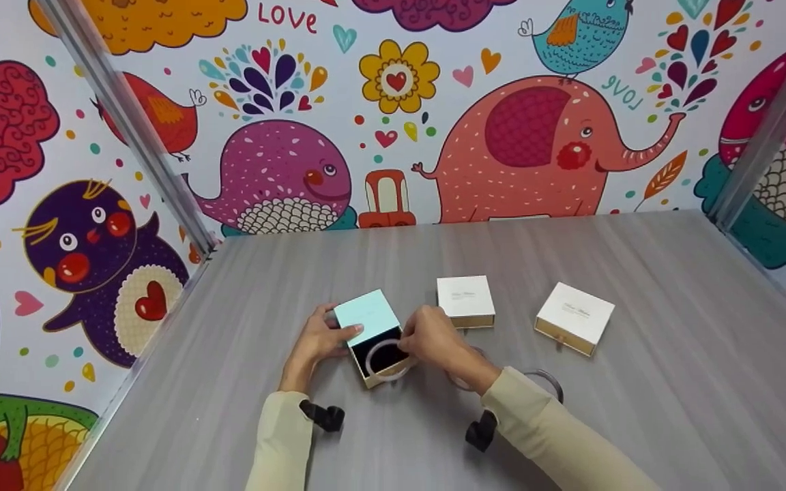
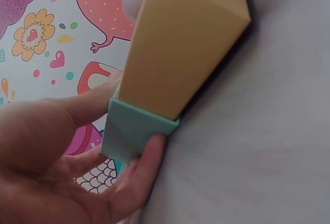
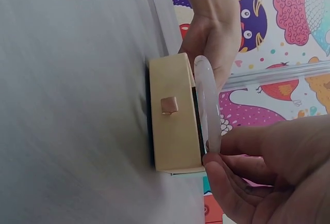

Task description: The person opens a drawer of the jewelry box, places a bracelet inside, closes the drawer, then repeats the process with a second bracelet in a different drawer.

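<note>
My left hand grips a mint-green gift box by its sleeve, thumb on top and fingers at the side. From the sleeve a tan drawer is pulled partway out, with a black inside. Its front, in the right wrist view, carries a small brown pull tab. Over the drawer's opening my right hand pinches a pale, translucent bangle between thumb and fingers. The bangle tilts above the black interior; whether it touches the inside cannot be seen.
Two white-topped boxes, one behind my right hand and another farther right, sit on the grey table. A second bangle lies partly hidden under my right wrist, and a third beside the right sleeve. Cartoon-printed walls enclose the table.
</note>
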The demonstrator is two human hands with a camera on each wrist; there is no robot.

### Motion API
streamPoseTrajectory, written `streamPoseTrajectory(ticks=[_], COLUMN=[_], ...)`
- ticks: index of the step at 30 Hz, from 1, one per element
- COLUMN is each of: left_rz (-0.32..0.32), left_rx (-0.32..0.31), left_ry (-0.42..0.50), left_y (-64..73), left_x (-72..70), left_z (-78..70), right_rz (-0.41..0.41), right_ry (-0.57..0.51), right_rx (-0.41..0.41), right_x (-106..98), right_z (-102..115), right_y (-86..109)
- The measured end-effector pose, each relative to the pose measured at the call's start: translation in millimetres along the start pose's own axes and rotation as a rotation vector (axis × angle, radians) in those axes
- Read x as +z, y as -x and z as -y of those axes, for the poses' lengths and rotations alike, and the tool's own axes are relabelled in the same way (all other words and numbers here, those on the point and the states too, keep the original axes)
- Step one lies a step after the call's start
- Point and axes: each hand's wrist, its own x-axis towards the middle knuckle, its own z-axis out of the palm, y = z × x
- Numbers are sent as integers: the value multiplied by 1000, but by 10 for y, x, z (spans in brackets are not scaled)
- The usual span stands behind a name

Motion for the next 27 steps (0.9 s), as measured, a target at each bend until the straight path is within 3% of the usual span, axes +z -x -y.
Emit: streamPoseTrajectory(ticks=[20,27], left_rz=[0,6], left_rx=[-16,-15], left_ry=[11,-8], left_y=[-28,-14], left_x=[4,-7], left_z=[-5,-19], right_rz=[-87,-72], right_ry=[76,74], right_rx=[26,75], right_x=[100,119], right_z=[86,116], right_y=[-113,-113])
